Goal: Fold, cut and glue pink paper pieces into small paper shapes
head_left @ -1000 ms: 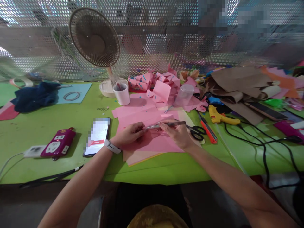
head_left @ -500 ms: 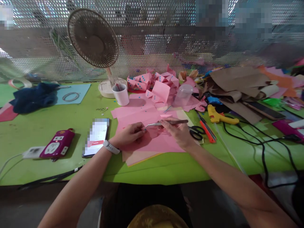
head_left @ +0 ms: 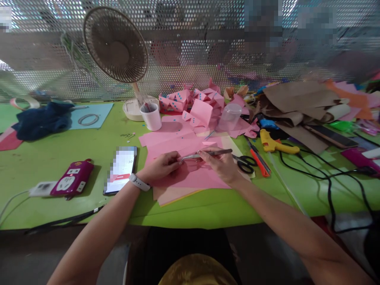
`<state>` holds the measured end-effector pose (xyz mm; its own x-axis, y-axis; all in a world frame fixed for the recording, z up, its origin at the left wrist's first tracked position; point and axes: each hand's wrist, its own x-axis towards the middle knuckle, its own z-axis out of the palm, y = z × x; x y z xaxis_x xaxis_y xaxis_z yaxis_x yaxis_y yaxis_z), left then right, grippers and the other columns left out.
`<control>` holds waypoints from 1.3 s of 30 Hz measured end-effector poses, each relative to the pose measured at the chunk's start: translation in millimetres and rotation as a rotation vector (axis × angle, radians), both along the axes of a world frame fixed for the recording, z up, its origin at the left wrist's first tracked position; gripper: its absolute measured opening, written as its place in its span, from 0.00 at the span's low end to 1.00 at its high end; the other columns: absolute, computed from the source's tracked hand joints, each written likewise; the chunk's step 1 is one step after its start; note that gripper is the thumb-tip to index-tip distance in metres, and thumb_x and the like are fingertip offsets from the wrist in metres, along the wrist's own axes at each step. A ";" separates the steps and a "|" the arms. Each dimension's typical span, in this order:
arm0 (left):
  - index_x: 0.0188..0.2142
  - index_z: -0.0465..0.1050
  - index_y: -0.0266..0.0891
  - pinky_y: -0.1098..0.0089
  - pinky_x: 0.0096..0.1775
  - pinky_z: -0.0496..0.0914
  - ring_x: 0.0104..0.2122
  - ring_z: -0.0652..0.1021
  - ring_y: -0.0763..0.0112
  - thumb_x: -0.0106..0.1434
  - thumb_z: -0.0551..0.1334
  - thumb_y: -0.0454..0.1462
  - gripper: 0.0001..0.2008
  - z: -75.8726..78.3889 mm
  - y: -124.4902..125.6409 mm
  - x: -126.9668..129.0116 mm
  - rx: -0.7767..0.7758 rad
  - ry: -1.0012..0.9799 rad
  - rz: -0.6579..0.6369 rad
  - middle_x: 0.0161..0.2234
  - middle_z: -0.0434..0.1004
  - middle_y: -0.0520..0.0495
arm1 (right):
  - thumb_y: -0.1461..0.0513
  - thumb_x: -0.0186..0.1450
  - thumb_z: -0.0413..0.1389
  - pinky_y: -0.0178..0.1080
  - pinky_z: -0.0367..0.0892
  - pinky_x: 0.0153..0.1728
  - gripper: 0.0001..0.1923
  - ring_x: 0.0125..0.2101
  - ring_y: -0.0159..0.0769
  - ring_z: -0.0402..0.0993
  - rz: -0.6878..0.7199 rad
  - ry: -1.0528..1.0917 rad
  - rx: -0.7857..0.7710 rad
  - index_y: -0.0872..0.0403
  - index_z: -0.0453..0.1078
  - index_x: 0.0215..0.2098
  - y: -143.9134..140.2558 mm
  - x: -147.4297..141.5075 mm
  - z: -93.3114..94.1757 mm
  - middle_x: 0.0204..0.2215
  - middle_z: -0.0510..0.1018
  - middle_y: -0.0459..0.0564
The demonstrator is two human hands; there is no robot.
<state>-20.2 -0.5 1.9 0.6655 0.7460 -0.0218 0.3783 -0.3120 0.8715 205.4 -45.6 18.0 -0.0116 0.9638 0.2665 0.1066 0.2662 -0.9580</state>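
My right hand (head_left: 223, 165) is closed around a pair of tweezers (head_left: 217, 152), silver towards the bent tip and dark brown at the back end. The tip points left and meets the fingertips of my left hand (head_left: 162, 168). Those fingers are pinched together low over the pink paper sheets (head_left: 196, 180); whatever they hold is too small to make out. Beneath the pink sheets, paler and yellow ones stick out at the edge. Black-handled scissors (head_left: 246, 164) lie just right of my right hand, their blades partly hidden. A small folded pink piece (head_left: 209, 143) rests behind that hand.
Pink folded paper pieces with blue dots (head_left: 178, 99) are heaped behind, near a clear plastic cup (head_left: 231, 114). A white cup (head_left: 152, 118) and a fan (head_left: 117, 49) stand back left. A phone (head_left: 121, 170) lies left; a red cutter (head_left: 259, 160) and yellow glue gun (head_left: 276, 144) lie right.
The tweezers have shifted slightly left and lie a little flatter, their tip still at my left fingertips. My left hand has barely moved. The whole view has tilted slightly.
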 end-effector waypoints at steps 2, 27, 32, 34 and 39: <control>0.36 0.66 0.39 0.72 0.27 0.65 0.25 0.72 0.73 0.67 0.56 0.46 0.12 0.5 -0.5 -0.4 0.005 0.007 0.002 0.25 0.72 0.52 | 0.53 0.60 0.62 0.38 0.71 0.34 0.11 0.32 0.35 0.76 0.001 -0.011 -0.002 0.52 0.78 0.33 0.1 0.4 -0.9 0.30 0.81 0.48; 0.28 0.63 0.40 0.70 0.26 0.63 0.22 0.70 0.72 0.66 0.53 0.51 0.19 14.4 -6.5 2.3 0.127 0.086 0.086 0.21 0.69 0.52 | 0.56 0.59 0.63 0.46 0.76 0.37 0.07 0.29 0.41 0.80 -0.184 0.364 -0.032 0.50 0.78 0.30 23.5 19.2 4.3 0.27 0.82 0.48; 0.32 0.64 0.39 0.70 0.28 0.67 0.24 0.75 0.70 0.65 0.54 0.54 0.20 16.2 -8.3 1.0 -0.086 -0.025 0.051 0.23 0.74 0.50 | 0.56 0.54 0.64 0.36 0.74 0.33 0.10 0.26 0.33 0.79 -0.257 0.551 -0.123 0.55 0.75 0.29 30.2 27.8 23.3 0.25 0.82 0.48; 0.34 0.64 0.39 0.71 0.26 0.66 0.24 0.75 0.70 0.62 0.58 0.53 0.19 14.5 -7.7 0.4 -0.051 -0.018 0.055 0.24 0.74 0.50 | 0.57 0.54 0.65 0.34 0.74 0.33 0.10 0.26 0.31 0.78 -0.264 0.578 -0.102 0.54 0.75 0.29 29.1 32.8 32.0 0.24 0.82 0.46; 0.32 0.64 0.38 0.73 0.24 0.62 0.24 0.73 0.71 0.53 0.68 0.52 0.22 9.8 -6.0 1.2 0.044 0.027 0.071 0.24 0.73 0.51 | 0.56 0.56 0.64 0.35 0.74 0.34 0.10 0.27 0.33 0.79 -0.280 0.418 -0.030 0.54 0.75 0.31 23.9 53.6 31.4 0.25 0.82 0.47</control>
